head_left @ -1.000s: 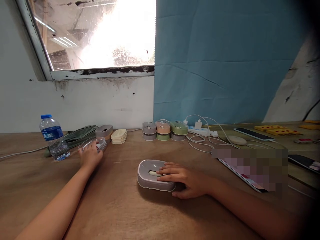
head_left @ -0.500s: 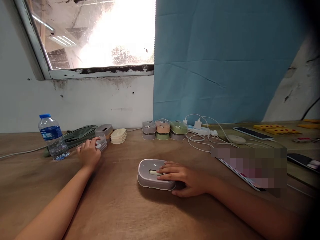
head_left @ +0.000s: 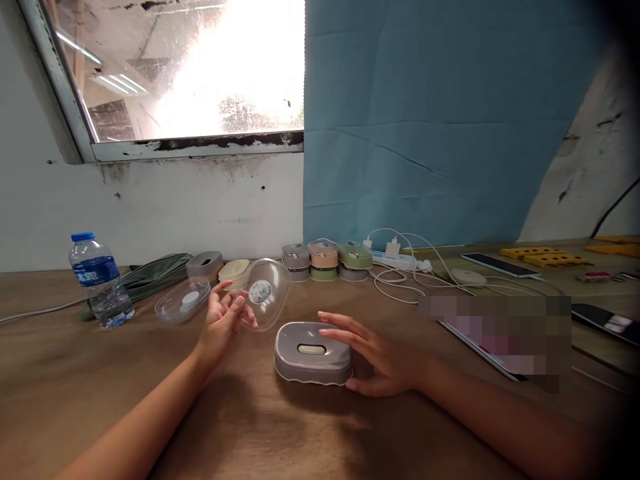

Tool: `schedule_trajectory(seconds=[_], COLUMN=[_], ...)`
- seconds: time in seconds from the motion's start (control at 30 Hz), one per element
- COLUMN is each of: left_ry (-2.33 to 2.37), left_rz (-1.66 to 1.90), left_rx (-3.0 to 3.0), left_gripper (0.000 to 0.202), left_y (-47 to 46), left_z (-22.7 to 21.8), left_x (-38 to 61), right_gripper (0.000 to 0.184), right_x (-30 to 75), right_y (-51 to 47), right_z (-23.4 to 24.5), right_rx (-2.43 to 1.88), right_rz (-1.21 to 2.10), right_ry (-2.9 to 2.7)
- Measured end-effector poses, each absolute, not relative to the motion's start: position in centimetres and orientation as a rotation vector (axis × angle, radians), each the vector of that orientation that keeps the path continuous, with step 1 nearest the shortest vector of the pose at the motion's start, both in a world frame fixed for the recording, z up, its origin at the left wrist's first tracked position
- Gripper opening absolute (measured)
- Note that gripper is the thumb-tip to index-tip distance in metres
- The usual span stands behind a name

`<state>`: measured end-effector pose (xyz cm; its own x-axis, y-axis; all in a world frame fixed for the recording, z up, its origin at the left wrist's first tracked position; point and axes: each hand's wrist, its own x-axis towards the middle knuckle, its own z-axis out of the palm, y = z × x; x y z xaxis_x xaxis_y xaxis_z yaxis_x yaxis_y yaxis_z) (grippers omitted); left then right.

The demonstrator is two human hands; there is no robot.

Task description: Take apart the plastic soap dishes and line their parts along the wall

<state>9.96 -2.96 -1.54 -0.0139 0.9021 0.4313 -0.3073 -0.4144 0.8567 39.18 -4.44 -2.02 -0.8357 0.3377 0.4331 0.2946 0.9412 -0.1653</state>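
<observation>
A clear plastic lid [head_left: 273, 293] with a round printed sticker is tilted up above the table, its left edge pinched by my left hand [head_left: 227, 317]. In front of me sits a grey-mauve oval box [head_left: 313, 363] with a slot in its top, where a cream-coloured piece shows. My right hand [head_left: 377, 357] is at the right side of this box, fingers spread over its corner and thumb low beside it. Another clear lid [head_left: 185, 300] with a round white patch lies on the table left of my left hand.
Behind stand a grey oval box [head_left: 205, 265], cream oval pieces [head_left: 234, 271] and several stacked boxes [head_left: 323, 259]. A water bottle [head_left: 100, 280] is on the left. White cables [head_left: 395, 287], a tablet [head_left: 480, 343] and a phone [head_left: 500, 265] lie on the right.
My left hand has lifted a clear lid from the back left and brought it right, towards the box. My right fingers have risen off the box top, uncovering its slot.
</observation>
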Motion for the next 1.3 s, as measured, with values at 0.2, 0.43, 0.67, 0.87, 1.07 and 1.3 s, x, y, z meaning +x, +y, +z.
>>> schedule_trajectory(seconds=[0.2, 0.43, 0.67, 0.87, 1.07, 1.3], left_ry=[0.651, 0.714, 0.691, 0.738, 0.771, 0.690], left_rz=[1.173, 1.099, 0.893, 0.916, 1.001, 0.975], left_rx=[1.169, 1.281, 1.447, 1.566, 1.566, 1.660], left_gripper=[0.044, 0.032, 0.056, 0.063, 0.049, 0.037], left_y=[-3.6, -2.9, -2.7, -2.6, -3.0, -3.5], left_z=[-2.3, -3.4, -4.2, -4.6, -4.0, -3.7], left_x=[10.5, 10.2, 9.8, 10.0, 10.4, 10.8], right_gripper=[0.058, 0.061, 0.056, 0.059, 0.056, 0.052], right_x=[39.0, 38.6, 38.5, 38.5, 38.6, 38.4], right_y=[-4.6, -4.4, -4.3, -4.1, -3.9, -4.1], right_z=[-2.3, -2.3, -2.1, -2.5, -2.7, -2.7], right_rx=[-0.454, -0.603, -0.599, -0.519, -0.397, -0.344], right_rz=[-0.249, -0.106, 0.003, 0.011, -0.039, -0.187], right_ry=[-2.541, -2.648, -2.705, -2.621, -2.507, -2.417])
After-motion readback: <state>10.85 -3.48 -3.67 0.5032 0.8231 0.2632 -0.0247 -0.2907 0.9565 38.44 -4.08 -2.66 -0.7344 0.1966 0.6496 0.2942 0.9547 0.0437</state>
